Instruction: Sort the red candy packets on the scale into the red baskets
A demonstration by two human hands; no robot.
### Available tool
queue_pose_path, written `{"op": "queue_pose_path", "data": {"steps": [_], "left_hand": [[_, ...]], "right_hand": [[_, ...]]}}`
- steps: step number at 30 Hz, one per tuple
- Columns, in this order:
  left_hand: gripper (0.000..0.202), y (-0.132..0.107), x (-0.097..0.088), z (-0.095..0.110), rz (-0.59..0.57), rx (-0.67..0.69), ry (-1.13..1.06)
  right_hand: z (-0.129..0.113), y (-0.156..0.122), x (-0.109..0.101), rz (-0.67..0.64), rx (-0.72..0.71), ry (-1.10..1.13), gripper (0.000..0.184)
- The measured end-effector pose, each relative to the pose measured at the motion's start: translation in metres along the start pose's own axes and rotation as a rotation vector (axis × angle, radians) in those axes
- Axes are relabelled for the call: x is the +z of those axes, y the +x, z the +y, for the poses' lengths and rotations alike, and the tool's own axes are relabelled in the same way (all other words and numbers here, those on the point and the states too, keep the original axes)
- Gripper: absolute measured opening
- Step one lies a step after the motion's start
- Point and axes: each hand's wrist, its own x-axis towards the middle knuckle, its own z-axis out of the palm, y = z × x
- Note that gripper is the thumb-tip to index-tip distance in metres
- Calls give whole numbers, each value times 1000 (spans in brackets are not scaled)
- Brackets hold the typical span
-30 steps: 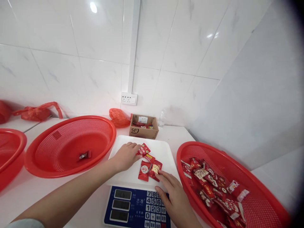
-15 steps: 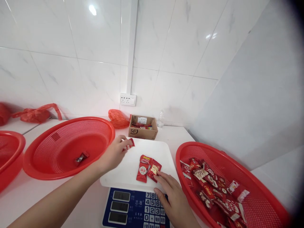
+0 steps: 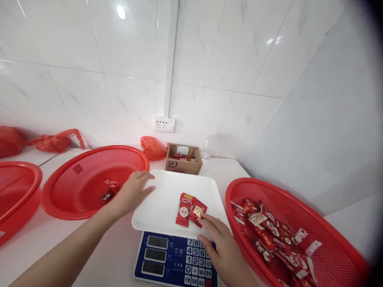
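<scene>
My left hand [image 3: 136, 191] is empty, its fingers apart over the left edge of the white scale pan [image 3: 149, 217]. Two or three red candy packets [image 3: 183, 210] lie on the pan, overlapping. Fingertips of my right hand [image 3: 217, 241] rest at the lower edge of the right-hand red packet [image 3: 198, 211]; its fingers are stretched out, not gripping. Below the pan is the scale's blue keypad panel [image 3: 176, 259]. In the red basket on the left [image 3: 74, 155], a few wrapped candies [image 3: 111, 187] lie, partly hidden by my left forearm.
A large red basket [image 3: 245, 183] with many wrapped candies [image 3: 269, 231] stands on the right. Another red basket [image 3: 20, 167] is at the far left. Behind the scale are a small cardboard box [image 3: 184, 165], a red plastic bag [image 3: 152, 147] and a clear bottle [image 3: 206, 148].
My left hand has let go of a red candy packet and moved left from the pan. Another red packet now shows in the left basket. My right hand stays by the packets.
</scene>
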Motion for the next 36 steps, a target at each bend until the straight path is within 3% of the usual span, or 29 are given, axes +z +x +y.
{"op": "queue_pose_path", "data": {"steps": [5, 9, 15, 21, 23, 29, 36], "left_hand": [[35, 3, 34, 61, -230, 234, -92], [36, 8, 50, 83, -323, 294, -92], [45, 8, 49, 81, -385, 284, -100], [61, 23, 38, 77, -444, 218, -22], [57, 31, 41, 77, -479, 213, -13], [21, 42, 56, 83, -537, 177, -126], [18, 35, 62, 91, -538, -110, -534]], "right_hand": [[-3, -4, -2, 36, 6, 43, 38], [-3, -8, -6, 53, 4, 43, 39], [0, -8, -8, 22, 27, 26, 40], [-1, 17, -6, -37, 85, -13, 40], [-3, 27, -5, -46, 96, 23, 37], [-11, 42, -3, -58, 85, 193, 37], [-9, 45, 10, 12, 156, 248, 43]]}}
